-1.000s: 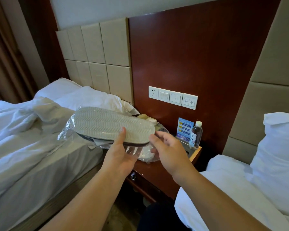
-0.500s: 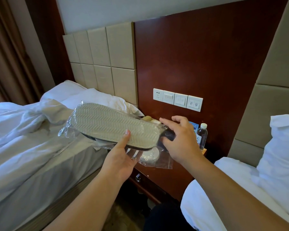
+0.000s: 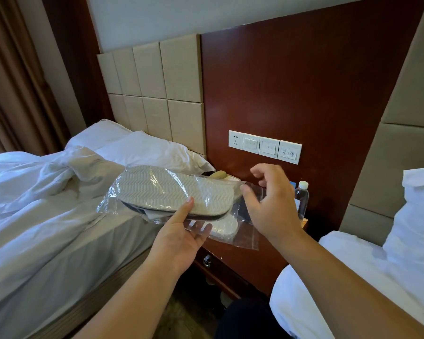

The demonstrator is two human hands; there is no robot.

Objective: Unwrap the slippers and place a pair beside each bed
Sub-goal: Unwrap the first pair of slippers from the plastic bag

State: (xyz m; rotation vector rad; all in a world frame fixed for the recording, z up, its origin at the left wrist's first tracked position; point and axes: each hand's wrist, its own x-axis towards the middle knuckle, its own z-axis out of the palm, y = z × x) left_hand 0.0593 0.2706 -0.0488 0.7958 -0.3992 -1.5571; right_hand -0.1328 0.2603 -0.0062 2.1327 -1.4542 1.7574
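1. While the left hand [image 3: 181,238] supports the pack from below, the head view shows its thumb pressed on the upturned sole and its fingers spread under the film: the hand grips the slippers [image 3: 174,192] through the plastic bag [image 3: 245,231].
2. Head view, location: the slippers are stacked, sole up, inside the bag. The pack is held in the air above the gap between the left bed [image 3: 47,228] and the nightstand [image 3: 242,260].
3. Head view, axis: the long axis of the pack runs nearly level, from far left over the edge of the left bed to near right. The left hand's grip sits at the near long edge, right of the middle.
4. Head view, loose end: the slack end of the bag extends past the slippers to the right and hangs over the nightstand.
5. Head view, right hand [image 3: 272,206]: it is at that slack end, so it is the nearer hand to it. The thumb lies against the film and the fingers curl above it. Whether film is pinched between them cannot be told.
6. Judgement: the next pull should run rightward along the long axis, with the left hand as the anchor.
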